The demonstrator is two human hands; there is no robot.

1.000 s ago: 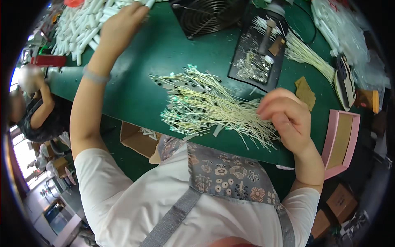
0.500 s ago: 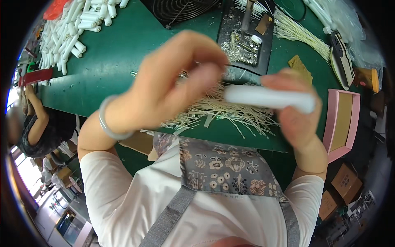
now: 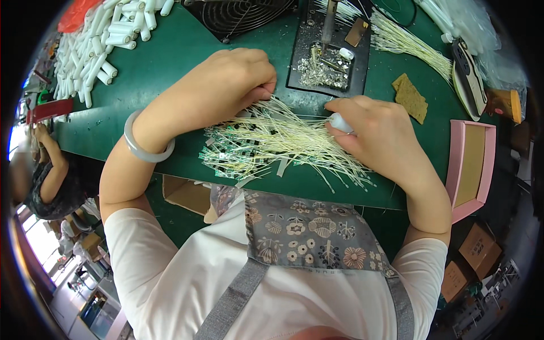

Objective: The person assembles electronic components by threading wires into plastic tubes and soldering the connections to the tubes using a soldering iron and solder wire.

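Observation:
My right hand [image 3: 377, 133] is closed around a white plastic tube [image 3: 341, 123]; only its rounded end shows past the fingers. My left hand [image 3: 241, 79] is pinched shut at the far side of a pile of thin pale wires [image 3: 294, 139]. What lies between its fingertips is hidden. The wires spread across the green table in front of me, with small green circuit boards [image 3: 226, 156] at their left ends. Some wires pass just beside the tube's end.
A soldering iron [image 3: 328, 25] stands over a black tray [image 3: 360, 76] with solder scraps. White tubes [image 3: 93, 48] are heaped far left, near a black fan grille [image 3: 243, 14]. More wires [image 3: 411, 48], a yellow-brown sponge [image 3: 411, 99] and a pink box [image 3: 453, 175] lie right. Another person [image 3: 54, 175] sits left.
Both hands have come down to the wire pile from above it. The tube in my right hand, earlier in full view, is now mostly covered by the fingers. My left fingers have closed.

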